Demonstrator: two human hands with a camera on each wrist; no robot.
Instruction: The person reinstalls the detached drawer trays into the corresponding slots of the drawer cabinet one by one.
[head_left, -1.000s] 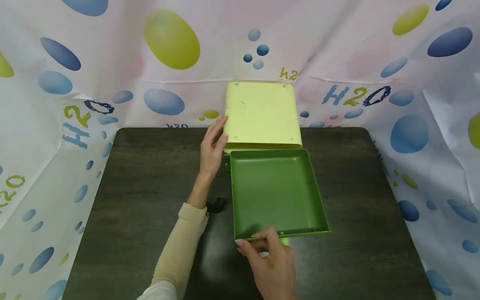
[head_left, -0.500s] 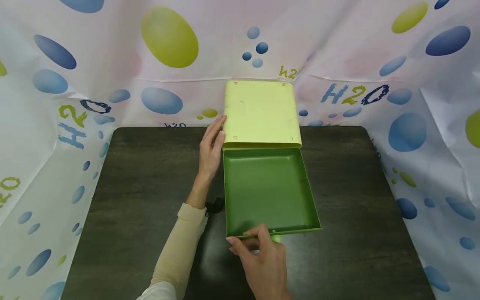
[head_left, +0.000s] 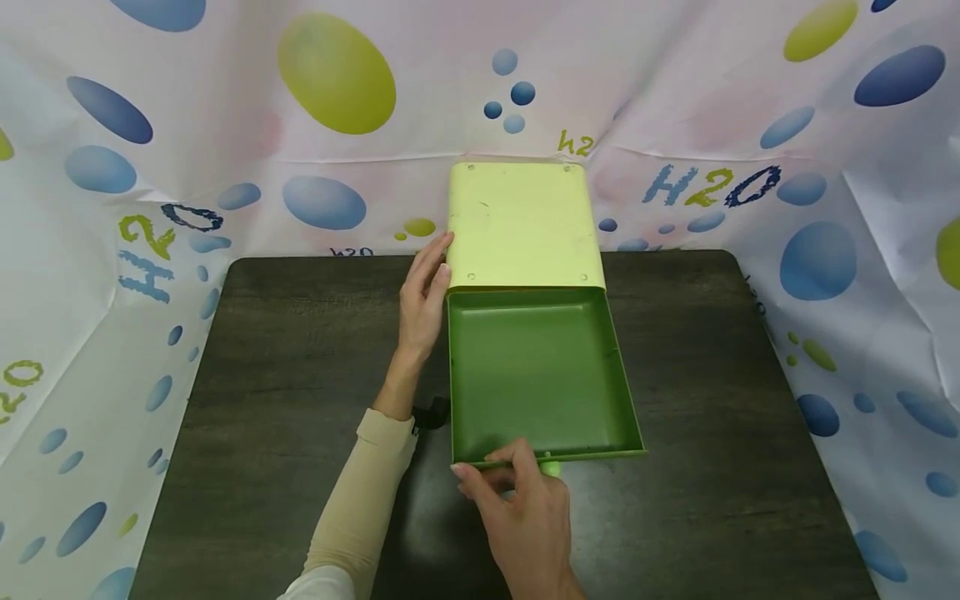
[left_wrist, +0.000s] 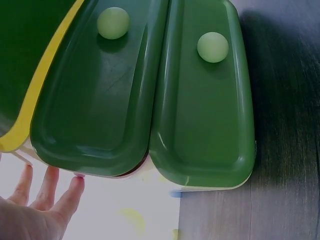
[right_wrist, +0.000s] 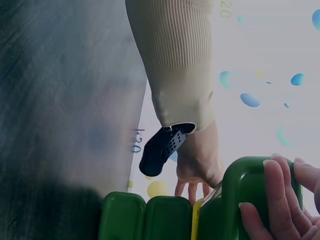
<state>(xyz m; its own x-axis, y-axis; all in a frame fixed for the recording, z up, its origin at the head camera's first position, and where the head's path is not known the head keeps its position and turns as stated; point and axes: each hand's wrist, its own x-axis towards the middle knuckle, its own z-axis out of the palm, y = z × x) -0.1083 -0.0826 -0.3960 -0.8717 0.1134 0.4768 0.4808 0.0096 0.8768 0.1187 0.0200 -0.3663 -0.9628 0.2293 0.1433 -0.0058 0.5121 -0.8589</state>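
Observation:
A pale yellow drawer cabinet (head_left: 522, 223) stands at the table's back edge. Its green drawer (head_left: 542, 375) is drawn far out toward me, with nothing inside, and its rear edge meets the cabinet's opening. My right hand (head_left: 528, 521) pinches the left part of the drawer's front wall between thumb and fingers, beside the light green knob (head_left: 551, 468). My left hand (head_left: 422, 307) rests along the cabinet's left side, fingers extended. Two lower drawers with round knobs, a middle one (left_wrist: 92, 100) and a bottom one (left_wrist: 210, 125), sit in the cabinet in the left wrist view.
The dark wooden table (head_left: 712, 417) extends on both sides of the cabinet. A white curtain (head_left: 675, 75) with blue and lime spots hangs behind and beside it. A black camera mount (head_left: 431, 412) sits on my left wrist, near the drawer's left side.
My right hand has shifted the drawer left, then slightly back toward the cabinet. Its rear edge, earlier below the opening, now lines up with it. My left hand stays on the cabinet's side.

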